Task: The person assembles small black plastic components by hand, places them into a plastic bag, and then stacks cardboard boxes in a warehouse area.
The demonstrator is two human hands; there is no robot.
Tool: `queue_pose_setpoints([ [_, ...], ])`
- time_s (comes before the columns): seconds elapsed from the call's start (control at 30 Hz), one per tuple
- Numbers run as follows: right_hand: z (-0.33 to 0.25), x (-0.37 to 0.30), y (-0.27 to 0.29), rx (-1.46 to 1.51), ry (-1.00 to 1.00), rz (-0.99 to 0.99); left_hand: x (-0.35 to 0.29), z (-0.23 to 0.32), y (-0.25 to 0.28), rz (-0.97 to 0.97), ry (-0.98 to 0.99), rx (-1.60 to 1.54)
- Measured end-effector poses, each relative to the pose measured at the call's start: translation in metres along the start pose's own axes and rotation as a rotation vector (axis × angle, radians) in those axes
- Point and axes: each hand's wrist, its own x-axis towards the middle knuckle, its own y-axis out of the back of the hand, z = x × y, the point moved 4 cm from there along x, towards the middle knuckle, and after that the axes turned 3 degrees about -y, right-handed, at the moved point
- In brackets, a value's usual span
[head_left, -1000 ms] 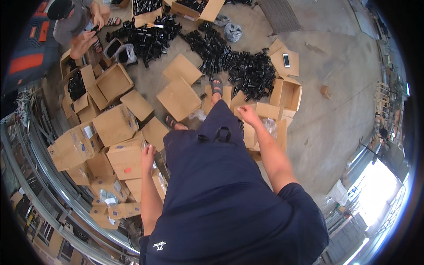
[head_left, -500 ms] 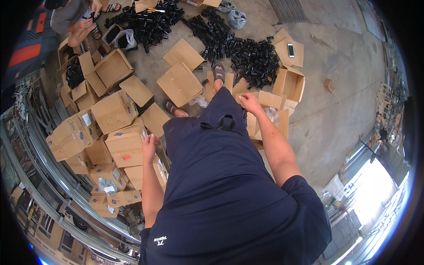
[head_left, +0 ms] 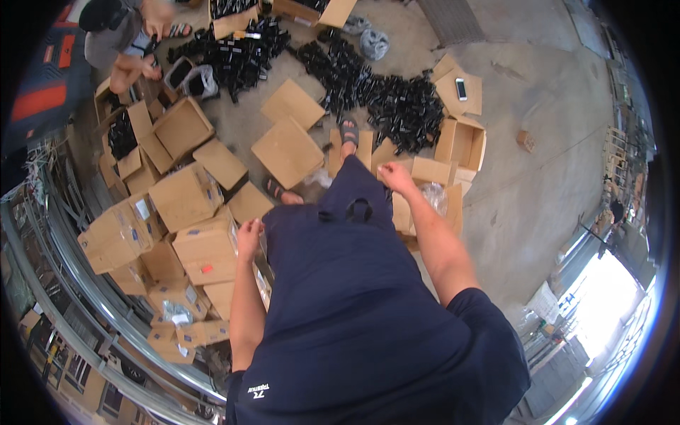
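Note:
My left hand is beside my left thigh, above the cardboard boxes, its fingers curled in. My right hand reaches forward past my right thigh, with thumb and fingertips drawn together. Whatever either hand holds, if anything, is too small or hidden to make out. Under my right hand is an open cardboard box with clear plastic at its side. A closed carton is nearest to my left hand. Ahead of my feet lies a heap of black tube-like parts.
Cartons are stacked at left beside long metal rails. Another person crouches at the far left near a second black heap. A phone lies on a cardboard flap at right. A small brown block sits on the concrete floor.
The view has shifted slightly, so the near boxes and feet sit a little lower. My right hand has moved slightly left and down in the picture. The far person leans further into view.

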Motion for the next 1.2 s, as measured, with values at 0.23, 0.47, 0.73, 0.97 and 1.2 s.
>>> queue_pose_setpoints([
  [0.23,0.01,-0.004,-0.001,-0.015,0.001,0.035,-0.008,0.055,-0.048,-0.139,-0.036,0.311],
  [0.47,-0.001,-0.01,-0.01,0.042,-0.011,-0.035,-0.013,0.039,-0.03,-0.092,-0.104,0.191],
  [0.73,0.023,-0.018,-0.041,0.005,-0.011,0.045,-0.021,-0.003,-0.015,-0.25,-0.079,0.211],
  [0.97,0.165,-0.093,-0.198,0.763,-0.087,0.143,0.0,-0.078,0.065,-0.411,-0.037,0.222],
  [1.2,0.129,-0.22,-0.26,-0.044,0.16,0.241,-0.005,-0.18,0.213,-0.21,0.071,0.516],
])
